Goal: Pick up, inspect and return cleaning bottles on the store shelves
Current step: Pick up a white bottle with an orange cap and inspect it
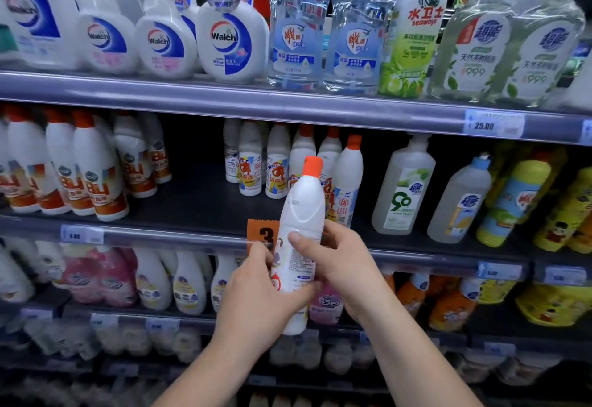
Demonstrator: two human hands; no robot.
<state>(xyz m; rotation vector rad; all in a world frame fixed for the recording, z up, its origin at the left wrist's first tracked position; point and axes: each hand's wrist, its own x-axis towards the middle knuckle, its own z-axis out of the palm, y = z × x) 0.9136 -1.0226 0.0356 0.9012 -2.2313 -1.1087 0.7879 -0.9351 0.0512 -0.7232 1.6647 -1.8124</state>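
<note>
Grey store shelves (288, 103) hold rows of cleaning bottles. In front of the middle shelf's front edge, the left hand (256, 291) and right hand (336, 259) both grasp a tall white plastic bottle with an orange cap (301, 220), nearly upright.

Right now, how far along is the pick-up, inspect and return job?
Done: the orange-capped white bottle is off the shelf. In hand: the left hand and right hand both grip it, tilted, small print facing the camera, so inspection looks underway. Left: returning it to the middle shelf beside the matching bottles.
</note>
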